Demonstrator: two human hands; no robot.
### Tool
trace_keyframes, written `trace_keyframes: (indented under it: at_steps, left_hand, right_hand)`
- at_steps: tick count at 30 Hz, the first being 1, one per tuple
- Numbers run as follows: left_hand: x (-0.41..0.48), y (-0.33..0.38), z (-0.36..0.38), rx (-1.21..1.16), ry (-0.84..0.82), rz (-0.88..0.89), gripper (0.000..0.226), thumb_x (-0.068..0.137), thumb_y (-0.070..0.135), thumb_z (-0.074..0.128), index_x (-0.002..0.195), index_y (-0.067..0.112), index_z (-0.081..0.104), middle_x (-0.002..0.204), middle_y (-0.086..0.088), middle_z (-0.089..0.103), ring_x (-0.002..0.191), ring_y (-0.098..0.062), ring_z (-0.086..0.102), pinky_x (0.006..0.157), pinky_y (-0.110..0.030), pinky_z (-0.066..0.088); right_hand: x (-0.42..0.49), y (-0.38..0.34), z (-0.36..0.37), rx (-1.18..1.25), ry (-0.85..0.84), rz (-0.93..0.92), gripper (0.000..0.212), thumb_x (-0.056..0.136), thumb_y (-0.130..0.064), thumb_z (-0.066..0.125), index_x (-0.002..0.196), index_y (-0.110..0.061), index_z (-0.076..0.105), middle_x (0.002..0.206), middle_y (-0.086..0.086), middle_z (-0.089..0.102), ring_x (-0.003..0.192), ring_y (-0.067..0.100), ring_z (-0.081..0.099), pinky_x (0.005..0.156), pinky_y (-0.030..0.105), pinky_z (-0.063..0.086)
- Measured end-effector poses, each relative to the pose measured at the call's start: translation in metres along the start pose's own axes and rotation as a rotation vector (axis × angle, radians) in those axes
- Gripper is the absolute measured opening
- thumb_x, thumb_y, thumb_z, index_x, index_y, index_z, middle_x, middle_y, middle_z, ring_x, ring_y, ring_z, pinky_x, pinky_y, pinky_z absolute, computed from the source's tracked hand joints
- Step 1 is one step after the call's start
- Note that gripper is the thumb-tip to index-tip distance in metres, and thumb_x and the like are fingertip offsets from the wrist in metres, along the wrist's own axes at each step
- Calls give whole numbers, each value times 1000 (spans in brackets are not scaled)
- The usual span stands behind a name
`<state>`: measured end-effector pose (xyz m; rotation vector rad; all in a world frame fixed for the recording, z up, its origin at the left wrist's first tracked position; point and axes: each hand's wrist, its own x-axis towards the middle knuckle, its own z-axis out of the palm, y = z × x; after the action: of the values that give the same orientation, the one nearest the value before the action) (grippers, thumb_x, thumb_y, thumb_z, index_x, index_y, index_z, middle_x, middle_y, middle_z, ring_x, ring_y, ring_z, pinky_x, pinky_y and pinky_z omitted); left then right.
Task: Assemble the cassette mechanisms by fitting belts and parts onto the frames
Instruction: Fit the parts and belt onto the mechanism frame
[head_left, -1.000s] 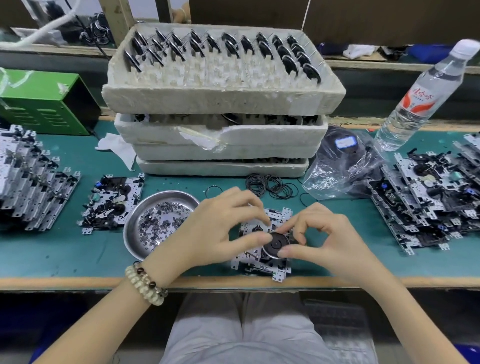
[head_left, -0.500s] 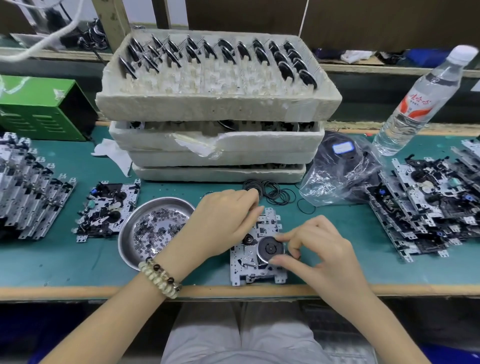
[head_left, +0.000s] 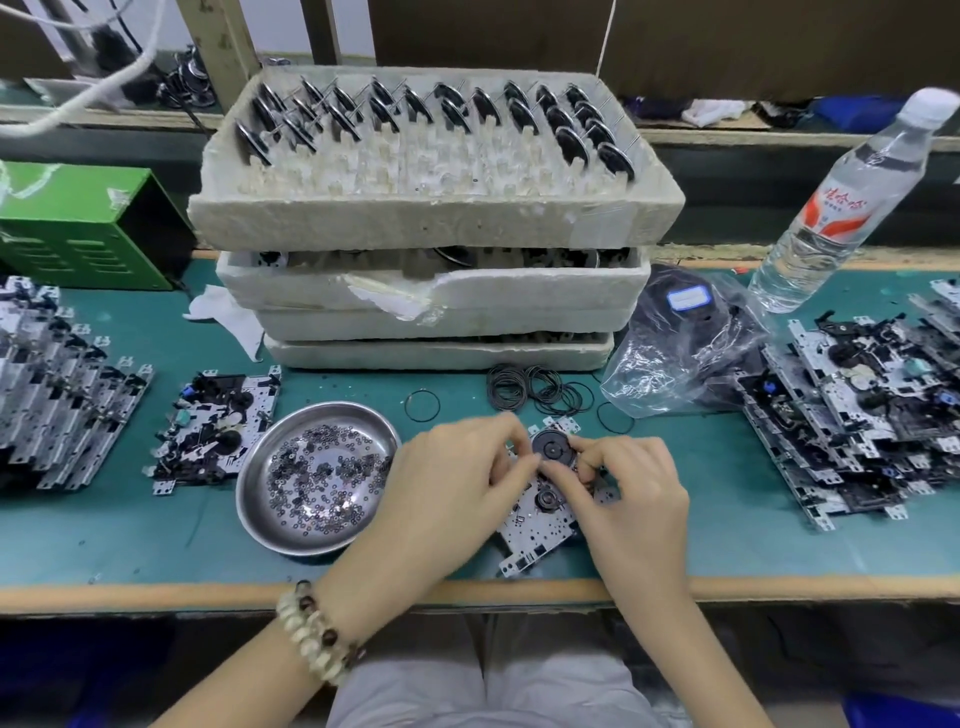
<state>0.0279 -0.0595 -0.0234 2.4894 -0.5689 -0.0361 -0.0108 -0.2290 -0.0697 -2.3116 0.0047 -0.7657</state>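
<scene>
A metal cassette frame (head_left: 535, 530) lies tilted on the green mat near the table's front edge. A black flywheel (head_left: 553, 448) sits at its far end. My left hand (head_left: 452, 488) covers the frame's left side, its fingertips pinching at the flywheel's left rim. My right hand (head_left: 631, 483) grips the frame's right side, with thumb and fingers at the flywheel's right edge. Whether a belt runs between my fingers is hidden. Loose black belts (head_left: 535, 389) lie just behind the frame.
A steel bowl (head_left: 260, 467) of small washers stands left of my hands. Stacked foam trays (head_left: 431, 218) of flywheels fill the back. Frame piles lie at far left (head_left: 62, 384) and right (head_left: 862, 410). A plastic bag (head_left: 685, 343), water bottle (head_left: 841, 202) and green box (head_left: 88, 223) stand behind.
The frame has turned, its flywheel end now pointing away from me. Both hands have closed in on the flywheel; my left hand moved from the frame's far edge onto its left side.
</scene>
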Motion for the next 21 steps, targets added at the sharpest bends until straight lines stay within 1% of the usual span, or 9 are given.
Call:
trace_keyframes:
  at_steps: [2,5,6,8,11,13,15,18,21]
  left_hand:
    - [15,4,2,11,73,-33,20,93,53,59,91,34,64,77,12,56,77,-3,55,69,-29,46]
    - [30,9,11,115,14,-93,27,88,63,60,89,36,63,87,15,54,90,-7,54,69,-29,40]
    - [32,10,14,134,-6,-108,26,87,63,62,87,37,62,88,15,54,93,-8,54,68,-29,37]
    - [35,8,15,100,-9,-141,25,83,62,67,81,38,61,85,16,54,90,-7,54,62,-27,30]
    - [40,5,13,42,-7,-154,26,78,60,73,75,37,62,81,15,55,81,-5,51,61,-26,29]
    - [42,6,12,32,-15,-153,27,77,58,75,72,36,61,81,15,56,80,-4,50,62,-28,31]
    - [44,7,11,29,-28,-167,29,77,57,77,69,36,59,80,16,56,81,-5,51,65,-29,32]
    - [45,7,11,18,-31,-179,33,76,57,77,63,38,54,78,17,56,80,-5,52,62,-28,31]
    - [45,7,11,12,-27,-168,34,76,57,77,62,37,54,78,17,57,80,-4,52,60,-26,29]
  right_hand:
    - [-2,-3,1,-58,20,4,30,77,-32,77,65,-16,56,69,-10,57,89,18,64,73,37,50]
    - [-2,-4,-2,-104,-25,9,27,78,-25,81,66,-15,58,75,-10,61,89,21,60,74,43,49]
    - [-3,-4,-5,-107,-53,5,26,80,-26,80,68,-15,59,80,-11,63,91,20,57,77,43,48]
    - [-8,-4,-11,-108,-96,-17,24,84,-31,74,71,-16,62,97,-9,65,98,19,50,85,40,45]
    - [-18,-10,-15,-108,-149,-80,24,87,-39,63,76,-17,63,117,-5,57,105,18,41,89,33,38]
    - [-23,-16,-13,-92,-202,-127,25,88,-41,59,79,-17,62,119,-7,56,104,18,41,87,32,36]
    - [-26,-20,-12,-101,-247,-196,26,90,-41,58,82,-17,62,113,-10,59,101,18,44,85,31,34]
    - [-27,-18,-14,-165,-281,-320,28,92,-41,56,85,-15,63,106,-9,64,97,22,49,85,35,35]
    - [-26,-9,-21,-245,-289,-412,32,93,-41,54,88,-13,66,114,-5,66,100,27,51,89,36,35]
